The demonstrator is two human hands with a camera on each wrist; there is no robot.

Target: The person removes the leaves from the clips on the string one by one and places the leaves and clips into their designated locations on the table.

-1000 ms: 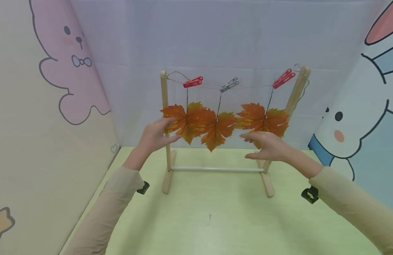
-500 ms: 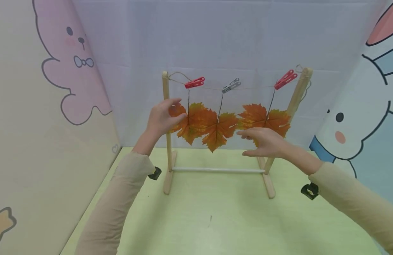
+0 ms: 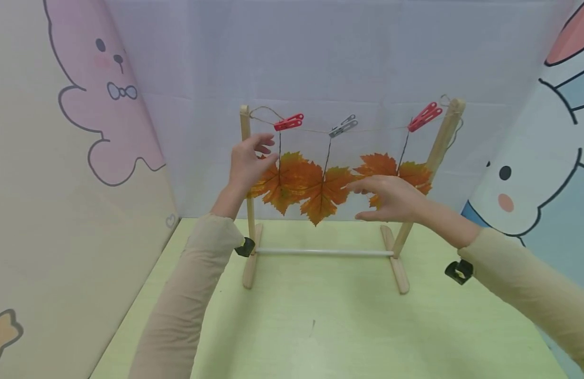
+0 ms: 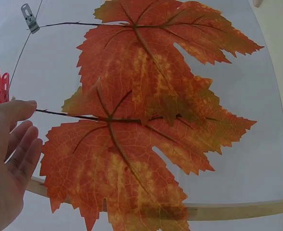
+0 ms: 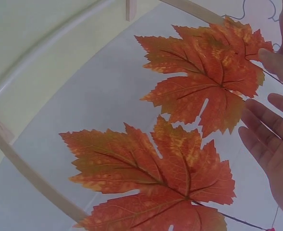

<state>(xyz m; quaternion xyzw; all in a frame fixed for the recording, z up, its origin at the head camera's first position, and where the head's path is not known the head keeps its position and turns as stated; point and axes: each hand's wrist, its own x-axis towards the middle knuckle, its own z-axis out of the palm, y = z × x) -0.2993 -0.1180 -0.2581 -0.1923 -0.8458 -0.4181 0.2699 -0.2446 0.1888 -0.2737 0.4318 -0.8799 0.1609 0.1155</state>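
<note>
Three orange maple-like leaves hang by dark stems from a thin string: a left leaf, a middle leaf and a right leaf. A red clothespin clips the left stem, a grey clothespin the middle one, and another red clothespin the right one. My left hand is beside the left leaf's stem, just below its clothespin, fingers bent loosely with nothing held. My right hand is in front of the right leaf, partly hiding it; thumb and fingers are spread apart, fingertips close to the middle leaf's edge.
The string runs between two wooden posts, a left post and a right post. A white rod joins their feet low over the pale green table. White cloth stands behind, with cartoon-printed panels on both sides.
My left hand has risen from the left leaf's edge to beside its stem, close under the red clothespin. My right hand has moved slightly up and left. The leaves hang as before.
</note>
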